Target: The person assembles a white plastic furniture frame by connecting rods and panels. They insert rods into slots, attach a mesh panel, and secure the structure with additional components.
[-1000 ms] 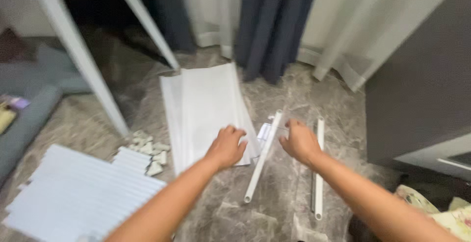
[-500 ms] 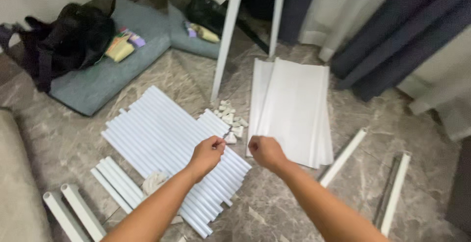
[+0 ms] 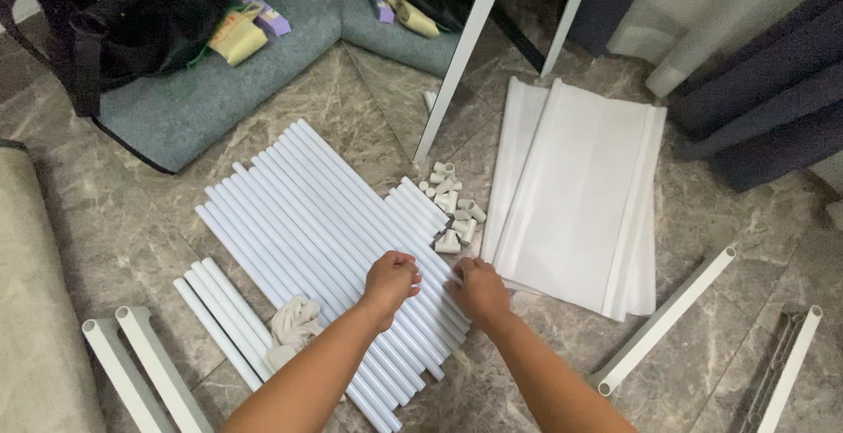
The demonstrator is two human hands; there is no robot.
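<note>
Long white tubes (image 3: 307, 222), smooth and round, roughly twenty, lie side by side on the marble floor (image 3: 114, 222). Left hand (image 3: 391, 279) curled shut, knuckles on the tubes; whether it grips one cannot be told. Right hand (image 3: 479, 291) curled at the row's near edge, grip likewise unclear. Just beyond: small pale plastic connectors (image 3: 452, 209), about a dozen, heaped. Folded white fabric sheet (image 3: 580, 191) alongside. Four shorter tubes (image 3: 219, 319) and a crumpled cloth (image 3: 294, 323) lie left.
</note>
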